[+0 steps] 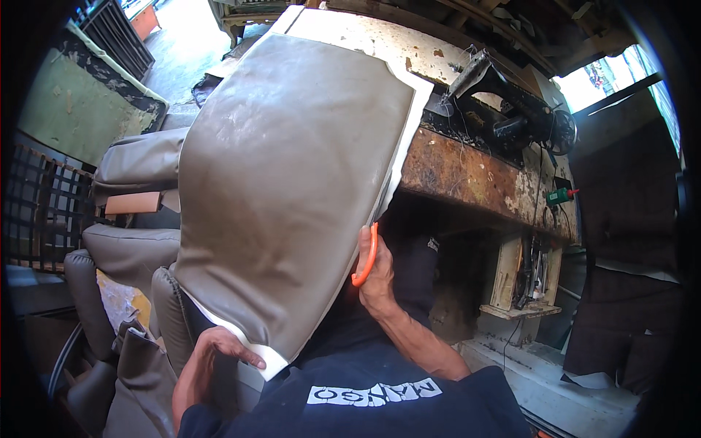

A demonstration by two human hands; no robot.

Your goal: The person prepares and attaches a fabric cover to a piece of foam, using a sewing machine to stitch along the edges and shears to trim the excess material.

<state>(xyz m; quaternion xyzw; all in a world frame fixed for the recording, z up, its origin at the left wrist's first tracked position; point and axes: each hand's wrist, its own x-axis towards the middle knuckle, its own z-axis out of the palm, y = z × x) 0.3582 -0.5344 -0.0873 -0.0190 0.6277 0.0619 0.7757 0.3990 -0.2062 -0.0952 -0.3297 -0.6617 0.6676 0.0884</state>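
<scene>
A large grey-brown vinyl panel (285, 168) with a white backing showing round its edges lies over the bench and hangs toward me. My left hand (230, 347) is closed on its white lower-left corner (272, 361). My right hand (376, 277) is closed round orange-handled scissors (369, 255) at the panel's right edge, the blades lying along that edge and partly hidden.
An old sewing machine (496, 102) stands on the worn bench (467, 160), with a green bottle (558, 196) at its right. Padded cushions (131, 248) are piled at left beside a webbed frame (40, 197). Dark material (617, 277) hangs at right.
</scene>
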